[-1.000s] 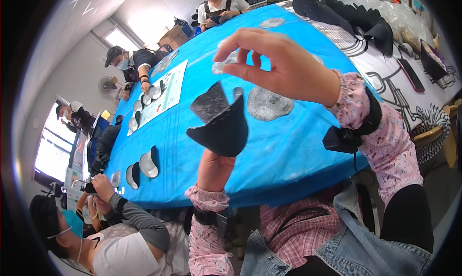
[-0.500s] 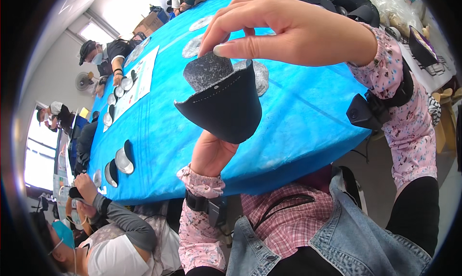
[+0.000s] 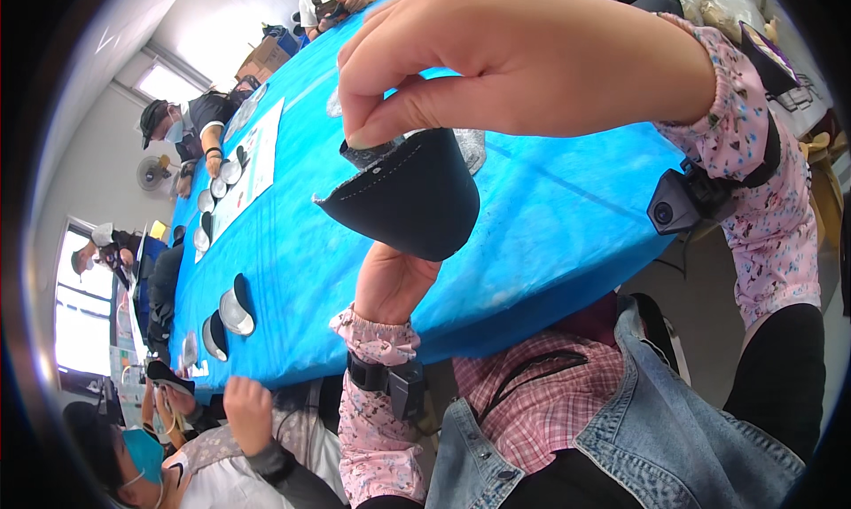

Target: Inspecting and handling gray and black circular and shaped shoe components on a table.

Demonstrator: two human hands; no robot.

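A black cup-shaped piece [image 3: 403,194] with a light stitched line along its rim is held up above the table, tilted with its opening to the upper left. My left hand [image 3: 394,283] supports it from below; its fingers are hidden behind the piece. Over the opening, my right hand [image 3: 505,61] has thumb and fingers pinched on a grey speckled lining piece [image 3: 365,154]. Most of that lining is inside the black piece, with only its upper edge showing. Behind them, a flat grey speckled piece [image 3: 473,151] lies on the table, partly covered.
Blue sheeting [image 3: 550,216] covers the long table. Two curved black-and-grey pieces [image 3: 237,307] stand at the left. Farther off, several similar pieces [image 3: 232,170] line a printed white sheet [image 3: 259,159]. Co-workers sit along the left side; one person's raised hand [image 3: 248,411] is at lower left.
My right hand has come lower and to the left. The grey lining has sunk deeper into the black piece. At lower left, a co-worker's hand has moved right and down.
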